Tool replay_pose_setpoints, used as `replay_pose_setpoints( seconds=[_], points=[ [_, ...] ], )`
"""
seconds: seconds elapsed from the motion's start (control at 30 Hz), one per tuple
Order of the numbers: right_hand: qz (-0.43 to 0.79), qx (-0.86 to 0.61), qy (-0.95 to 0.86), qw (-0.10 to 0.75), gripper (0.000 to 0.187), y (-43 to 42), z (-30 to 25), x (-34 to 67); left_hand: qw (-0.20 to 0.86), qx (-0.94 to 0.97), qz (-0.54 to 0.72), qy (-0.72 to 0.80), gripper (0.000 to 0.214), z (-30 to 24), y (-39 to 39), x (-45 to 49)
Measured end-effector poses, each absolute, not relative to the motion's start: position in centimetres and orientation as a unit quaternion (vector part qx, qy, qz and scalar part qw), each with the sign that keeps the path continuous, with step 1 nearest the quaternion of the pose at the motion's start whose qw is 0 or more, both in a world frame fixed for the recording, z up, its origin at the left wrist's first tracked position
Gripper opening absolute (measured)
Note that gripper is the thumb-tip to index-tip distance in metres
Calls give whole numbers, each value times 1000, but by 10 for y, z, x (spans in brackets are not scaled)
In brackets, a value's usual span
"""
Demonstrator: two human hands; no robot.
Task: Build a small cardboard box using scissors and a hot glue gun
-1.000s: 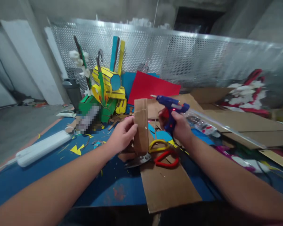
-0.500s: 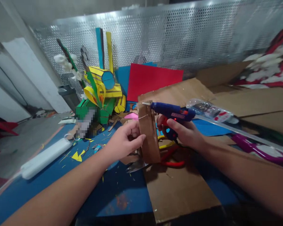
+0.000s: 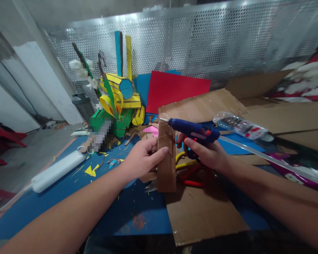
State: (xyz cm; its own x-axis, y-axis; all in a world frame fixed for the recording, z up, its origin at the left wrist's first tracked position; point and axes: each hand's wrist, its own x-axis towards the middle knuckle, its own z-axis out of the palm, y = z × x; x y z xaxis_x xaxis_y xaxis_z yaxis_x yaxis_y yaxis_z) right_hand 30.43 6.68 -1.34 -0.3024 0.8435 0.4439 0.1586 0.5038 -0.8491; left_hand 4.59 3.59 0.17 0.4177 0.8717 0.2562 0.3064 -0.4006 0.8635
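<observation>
My left hand (image 3: 145, 157) grips a narrow upright piece of folded cardboard (image 3: 166, 173) by its left side, thumb across the front. In my right hand (image 3: 206, 150) is a blue hot glue gun (image 3: 192, 128) with a small red light lit and a long clear glue stick (image 3: 249, 150) sticking out of its back. The gun's nozzle is at the upper end of the cardboard piece; whether it touches is hard to tell. Behind and below the piece lie scissors with red handles (image 3: 192, 181) and a yellow handle (image 3: 184, 164), partly hidden. A flat cardboard sheet (image 3: 204, 218) lies beneath.
Yellow and green paper constructions (image 3: 122, 106) stand at the back left near a red sheet (image 3: 177, 93). A white power strip-like bar (image 3: 58, 171) lies left. Yellow scraps (image 3: 92, 170) litter the blue table (image 3: 129, 208). A clear plastic package (image 3: 243, 125) and cardboard lie right.
The cardboard piece has turned slightly more upright, and its lower end sits a little lower. The glue gun's nozzle stays near its top. The whole view has shifted slightly.
</observation>
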Motion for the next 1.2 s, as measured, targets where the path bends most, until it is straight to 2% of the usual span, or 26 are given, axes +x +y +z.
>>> replay_pose_setpoints(
  seconds=[0.37, 0.7, 1.2],
  points=[
    [287, -356, -750, 478, 57, 69, -11, 311, 312, 777, 365, 406, 34, 4, 32, 47],
    [293, -338, -749, 488, 50, 70, -9, 313, 309, 778, 371, 401, 32, -1, 33, 46],
    [294, -338, -744, 496, 50, 69, -4, 313, 295, 778, 388, 397, 32, 0, 32, 46]
  ],
)
